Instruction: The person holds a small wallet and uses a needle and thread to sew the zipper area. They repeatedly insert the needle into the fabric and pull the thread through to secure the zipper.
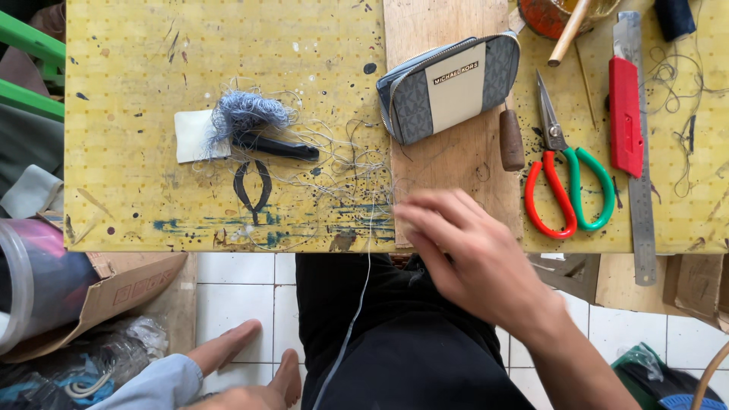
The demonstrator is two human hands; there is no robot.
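The right hand (463, 250), blurred, hovers over the near edge of the yellow tabletop (152, 152) with fingers spread loosely open, gripping nothing I can make out. A thin thread (363, 281) hangs off the edge just beside its fingertips. The grey zip pouch (448, 87) lies on a wooden board (456, 159) beyond, scissors (566, 175) to the right.

The left hand (250, 395) rests low by the lap, its grip unclear.
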